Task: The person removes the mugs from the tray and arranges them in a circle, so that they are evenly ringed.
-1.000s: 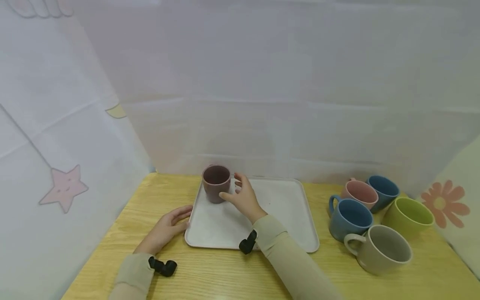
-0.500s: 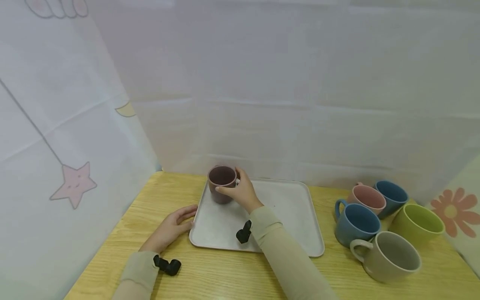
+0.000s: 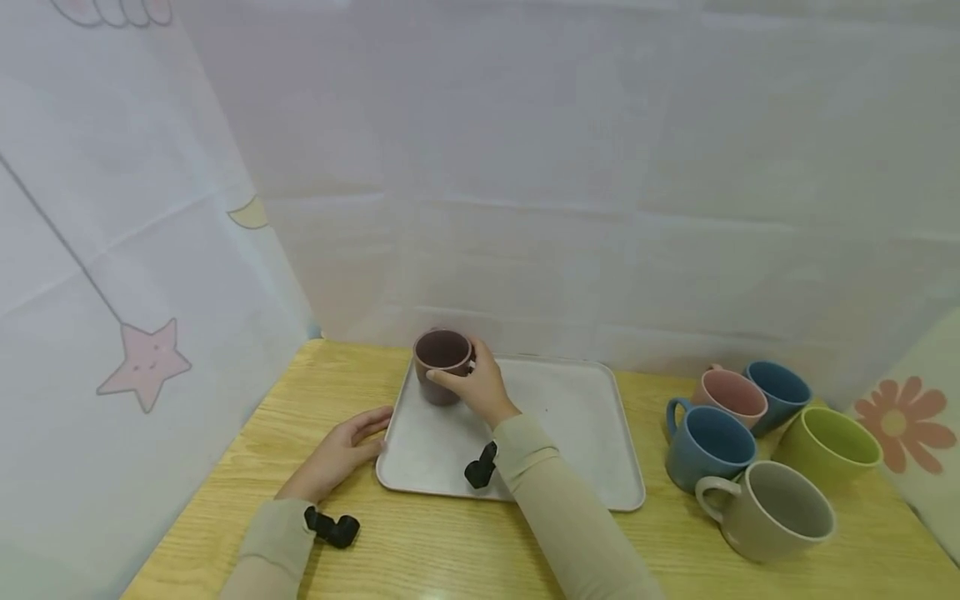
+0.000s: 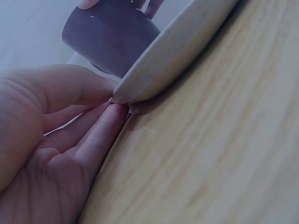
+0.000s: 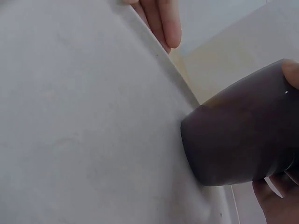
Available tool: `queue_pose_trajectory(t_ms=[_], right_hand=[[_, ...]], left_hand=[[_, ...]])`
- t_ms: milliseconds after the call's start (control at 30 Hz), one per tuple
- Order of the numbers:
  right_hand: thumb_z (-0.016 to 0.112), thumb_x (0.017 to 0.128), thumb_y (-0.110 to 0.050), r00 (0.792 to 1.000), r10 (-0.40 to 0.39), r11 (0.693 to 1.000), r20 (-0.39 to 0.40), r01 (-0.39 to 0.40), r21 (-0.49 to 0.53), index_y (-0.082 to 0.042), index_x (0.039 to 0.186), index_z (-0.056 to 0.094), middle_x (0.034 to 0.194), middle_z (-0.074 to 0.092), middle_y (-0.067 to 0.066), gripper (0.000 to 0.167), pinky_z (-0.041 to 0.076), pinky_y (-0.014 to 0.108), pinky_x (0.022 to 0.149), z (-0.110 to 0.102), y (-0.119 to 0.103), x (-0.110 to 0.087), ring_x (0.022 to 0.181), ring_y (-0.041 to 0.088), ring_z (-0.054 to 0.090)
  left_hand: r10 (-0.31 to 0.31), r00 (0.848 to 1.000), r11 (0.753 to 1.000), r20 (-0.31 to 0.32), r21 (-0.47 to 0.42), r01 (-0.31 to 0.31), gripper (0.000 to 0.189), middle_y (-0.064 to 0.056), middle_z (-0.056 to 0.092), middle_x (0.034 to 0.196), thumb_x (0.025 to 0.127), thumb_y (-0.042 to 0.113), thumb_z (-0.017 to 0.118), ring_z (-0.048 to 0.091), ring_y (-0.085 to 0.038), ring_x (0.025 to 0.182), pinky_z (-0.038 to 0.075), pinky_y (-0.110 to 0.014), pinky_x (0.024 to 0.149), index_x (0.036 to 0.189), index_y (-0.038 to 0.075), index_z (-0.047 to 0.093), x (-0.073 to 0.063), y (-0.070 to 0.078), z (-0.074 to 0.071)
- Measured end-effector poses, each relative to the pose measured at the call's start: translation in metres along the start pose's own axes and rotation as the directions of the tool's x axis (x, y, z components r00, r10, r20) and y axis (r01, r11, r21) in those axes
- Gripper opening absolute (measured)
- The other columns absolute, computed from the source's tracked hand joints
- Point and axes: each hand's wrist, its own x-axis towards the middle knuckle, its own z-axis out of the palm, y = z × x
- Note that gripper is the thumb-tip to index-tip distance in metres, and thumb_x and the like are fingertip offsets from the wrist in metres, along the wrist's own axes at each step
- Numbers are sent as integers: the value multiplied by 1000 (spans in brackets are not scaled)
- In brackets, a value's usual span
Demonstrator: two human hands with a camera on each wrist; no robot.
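Observation:
A dark purple-brown mug (image 3: pixel 442 354) stands upright in the back left corner of a white rectangular tray (image 3: pixel 558 425). My right hand (image 3: pixel 483 383) grips it from the right, thumb on the near side and fingers round the far side. In the right wrist view, the mug's base meets the tray surface. My left hand (image 3: pixel 341 450) lies at the tray's left edge, fingers nearly straight. The left wrist view has that hand's thumb (image 4: pixel 77 86) and fingertips touching the tray rim (image 4: pixel 149 70). Part of the mug is hidden behind my right fingers.
To the right of the tray several mugs cluster on the wooden table (image 3: pixel 435 550): a pink one (image 3: pixel 731 398), two blue ones, a lime green one (image 3: pixel 828 446) and a grey one (image 3: pixel 772 517). A pale cloth wall (image 3: pixel 480 208) closes off the back and sides.
My right hand has moved from beside the mug, fingers spread, to gripping it. The left hand stays at the tray's edge. The head view has shifted slightly.

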Motion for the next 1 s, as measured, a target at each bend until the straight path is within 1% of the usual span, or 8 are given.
queue_pose_trajectory(t_ms=[133,267,367,500,633,767,833,1000], right_hand=[[91,76,-37,999,19,999,-48,-18,27,-16,151,44,143,53,2,91,47,37,106,2,-1,-2,132,21,51],[93,73,-36,996,44,997,-79,-39,66,-18,149,47,140,56,2,91,52,38,100,2,-2,-8,128,24,54],[95,71,-35,994,53,996,-99,-45,73,-19,149,49,139,57,1,91,53,39,98,1,-1,-12,126,25,55],[95,70,-37,991,52,996,-127,-42,79,-19,147,50,137,58,2,91,53,40,99,2,-1,-18,125,25,56],[95,70,-36,986,64,993,-153,-47,112,-19,146,51,137,58,2,90,52,40,99,3,-1,-25,125,25,55],[96,69,-34,981,62,991,-184,-38,127,-18,145,53,136,58,2,89,50,41,102,1,1,-33,125,24,55],[97,68,-34,979,48,992,-197,-23,127,-19,145,53,135,59,1,89,50,41,101,-1,3,-37,124,23,55],[97,68,-34,977,19,992,-211,7,123,-18,144,53,135,58,0,89,47,42,104,-7,6,-49,124,21,54]], left_hand=[[8,1000,1000,5,-3,-8,62,-23,39,157,103,12,60,31,-37,148,40,-14,102,157,1,32,1,-1,-1],[-11,1000,1000,-2,-7,11,62,-21,41,156,103,12,61,33,-35,147,41,-13,99,157,3,33,2,0,0],[-24,1000,1000,-5,-12,24,61,-19,42,156,103,12,61,34,-34,147,41,-13,100,157,4,34,2,0,1],[-27,1000,1000,-10,-7,27,61,-19,42,156,103,12,61,34,-33,147,41,-15,102,157,4,34,1,0,1],[-34,999,999,-10,-13,34,61,-19,42,156,103,12,61,33,-33,147,41,-17,103,157,4,34,1,0,1],[-41,999,999,-6,-19,41,61,-19,41,157,103,12,61,33,-33,148,41,-15,101,157,5,34,2,-1,0],[-32,999,999,-9,-16,31,61,-20,41,156,103,11,61,33,-34,147,41,-13,100,157,4,34,2,0,0],[-6,1000,1000,-11,-19,6,61,-23,42,155,102,10,61,34,-36,146,41,-11,99,157,2,34,0,0,0]])
